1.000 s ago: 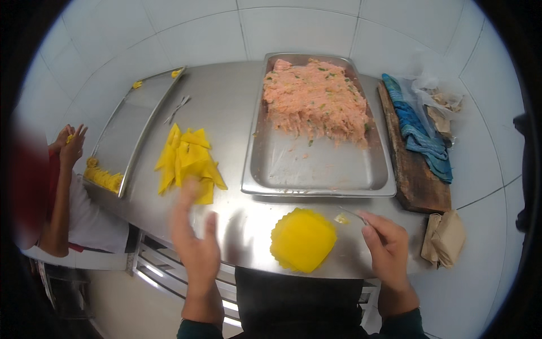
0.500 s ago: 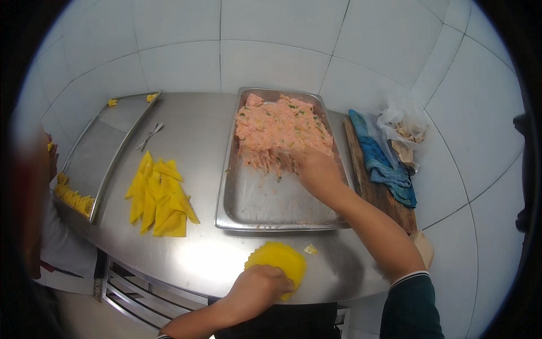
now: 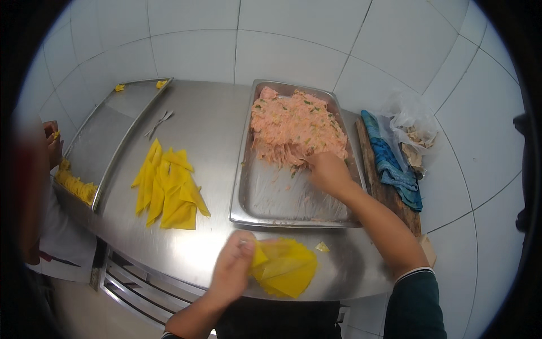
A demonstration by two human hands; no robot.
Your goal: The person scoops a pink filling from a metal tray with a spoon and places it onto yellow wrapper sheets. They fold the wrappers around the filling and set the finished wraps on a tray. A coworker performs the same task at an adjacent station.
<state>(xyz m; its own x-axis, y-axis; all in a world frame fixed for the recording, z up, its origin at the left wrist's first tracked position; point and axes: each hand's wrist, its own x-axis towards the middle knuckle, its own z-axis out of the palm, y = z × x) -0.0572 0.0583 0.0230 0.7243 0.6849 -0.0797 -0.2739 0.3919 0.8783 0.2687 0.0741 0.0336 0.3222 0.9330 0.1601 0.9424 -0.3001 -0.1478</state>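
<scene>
My left hand [image 3: 232, 263] is closed on the left edge of a yellow dough wrapper [image 3: 259, 255], which is lifted and bent over. Beside and beneath it is a stack of square yellow wrappers [image 3: 291, 274] at the table's front edge. Over the steel tray [image 3: 265, 214], my right hand [image 3: 329, 172] is closed at the front edge of the pink minced filling [image 3: 299, 121], flecked with green. Its fingertips point into the filling; any tool between them is too hidden to name.
Filled yellow wrappers [image 3: 171, 192] lie in a pile on the steel table, near two small metal utensils [image 3: 159, 124]. A flat tray [image 3: 107, 130] holds yellow pieces at the left, beside another person's hand [image 3: 53, 146]. Right: wooden board [image 3: 384, 198], blue cloth [image 3: 392, 164], plastic bag [image 3: 415, 124].
My left hand has moved from on top of the wrapper stack to its left side, lifting a wrapper's edge. My right hand stays at the filling. The whole view has shifted slightly.
</scene>
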